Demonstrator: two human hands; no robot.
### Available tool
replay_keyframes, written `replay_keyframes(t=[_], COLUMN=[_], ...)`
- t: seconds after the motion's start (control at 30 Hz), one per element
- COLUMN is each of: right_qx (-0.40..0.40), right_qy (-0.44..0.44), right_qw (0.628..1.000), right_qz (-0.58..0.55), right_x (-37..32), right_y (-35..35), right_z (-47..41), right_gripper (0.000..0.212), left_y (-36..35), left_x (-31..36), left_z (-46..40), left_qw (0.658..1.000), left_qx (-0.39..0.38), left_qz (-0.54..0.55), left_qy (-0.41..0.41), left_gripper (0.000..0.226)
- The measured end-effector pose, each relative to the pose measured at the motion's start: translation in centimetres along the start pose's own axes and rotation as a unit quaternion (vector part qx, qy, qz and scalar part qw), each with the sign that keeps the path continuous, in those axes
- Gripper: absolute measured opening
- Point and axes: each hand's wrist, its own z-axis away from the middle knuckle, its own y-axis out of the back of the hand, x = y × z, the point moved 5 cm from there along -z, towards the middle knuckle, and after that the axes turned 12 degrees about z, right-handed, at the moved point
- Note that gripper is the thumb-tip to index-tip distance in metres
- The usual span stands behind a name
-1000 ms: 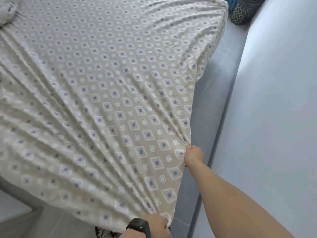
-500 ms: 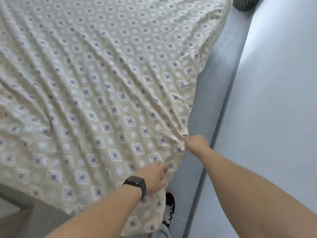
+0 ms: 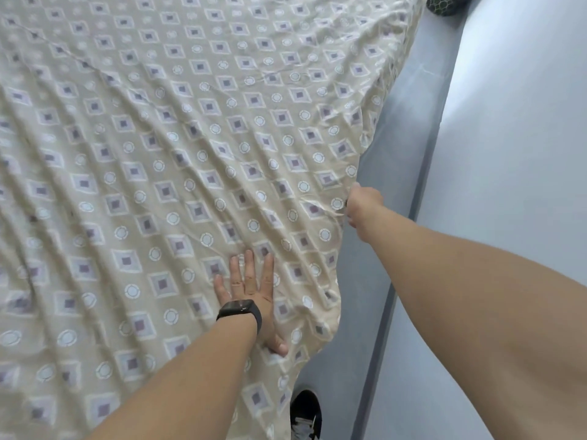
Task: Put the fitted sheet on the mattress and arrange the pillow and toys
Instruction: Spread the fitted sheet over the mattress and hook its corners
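Note:
A beige fitted sheet [image 3: 178,147] with a pattern of purple squares and white rings covers most of the view, spread over the mattress and creased toward the near right. My left hand [image 3: 254,290], with a black watch on the wrist, lies flat on the sheet with fingers spread. At the sheet's right edge my right hand [image 3: 362,206] grips the fabric, fingers curled round the hem. The mattress itself is hidden under the sheet. No pillow or toy is in view.
A strip of grey floor [image 3: 397,154] runs along the bed's right side, bounded by a pale wall [image 3: 514,138]. A dark patterned object [image 3: 444,4] sits at the top right corner. My black shoe [image 3: 306,414] shows below the sheet's hanging edge.
My left hand let go of the sheet's near corner, moved up onto the sheet and now presses flat. My right hand kept its grip on the right edge; the sheet has settled lower.

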Motion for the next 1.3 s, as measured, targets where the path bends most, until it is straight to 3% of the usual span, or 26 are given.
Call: replay_keyframes(t=[0.1, 0.23, 0.33, 0.53, 0.7, 0.73, 0.83, 0.93, 1.0, 1.07, 1.17, 1.23, 1.3], right_qx=[-0.021, 0.003, 0.024, -0.094, -0.198, -0.181, -0.012, 0.136, 0.211, 0.149, -0.037, -0.100, -0.114], right_qy=[-0.030, 0.019, 0.041, -0.048, -0.074, -0.074, -0.096, -0.136, -0.141, -0.111, -0.096, -0.070, -0.049], right_qw=[0.999, 0.999, 0.999, 0.962, 0.950, 0.954, 0.970, 0.974, 0.964, 0.975, 0.970, 0.953, 0.940], right_qz=[-0.037, 0.040, 0.012, -0.252, -0.231, -0.229, -0.223, -0.120, -0.080, -0.124, -0.218, -0.278, -0.317], right_x=[-1.2, -2.6, -3.9, -5.5, -4.9, -4.4, -0.9, 4.7, 7.8, 8.0, 4.5, 0.9, -1.8], right_y=[0.5, 0.7, 1.0, 0.5, -0.2, 0.2, 3.9, 8.5, 9.6, 6.9, 2.4, 1.1, 0.6], right_z=[-1.7, -2.6, -2.1, -3.1, -2.5, -2.8, -4.4, -4.4, -4.7, -5.4, -4.7, -4.3, -4.4], right_gripper=[0.045, 0.020, 0.029, 0.030, 0.032, 0.029, 0.028, 0.035, 0.024, 0.025, 0.027, 0.056, 0.082], left_y=[0.3, 0.6, 0.7, 1.1, 1.3, 1.3, 1.3, 1.1, 1.1, 1.0, 1.0, 1.0, 1.1], left_x=[0.3, 0.8, 0.8, 1.1, 1.3, 1.3, 1.3, 1.3, 1.1, 1.0, 1.2, 1.3, 1.2], left_z=[-0.1, 0.0, 0.2, 0.0, 0.0, 0.1, 0.1, 0.1, 0.0, 0.0, 0.2, 0.2, 0.2], left_qw=[0.999, 0.995, 0.993, 0.989, 0.988, 0.988, 0.988, 0.988, 0.988, 0.989, 0.990, 0.989, 0.989], left_qx=[-0.037, -0.073, -0.090, -0.115, -0.124, -0.124, -0.122, -0.118, -0.119, -0.113, -0.109, -0.108, -0.108], left_qz=[-0.021, -0.035, -0.033, -0.051, -0.055, -0.055, -0.054, -0.056, -0.057, -0.058, -0.053, -0.060, -0.059], left_qy=[0.028, 0.057, 0.064, 0.076, 0.076, 0.076, 0.076, 0.076, 0.076, 0.071, 0.074, 0.077, 0.080], left_gripper=[0.170, 0.170, 0.171, 0.171, 0.170, 0.170, 0.170, 0.170, 0.170, 0.170, 0.171, 0.171, 0.171])
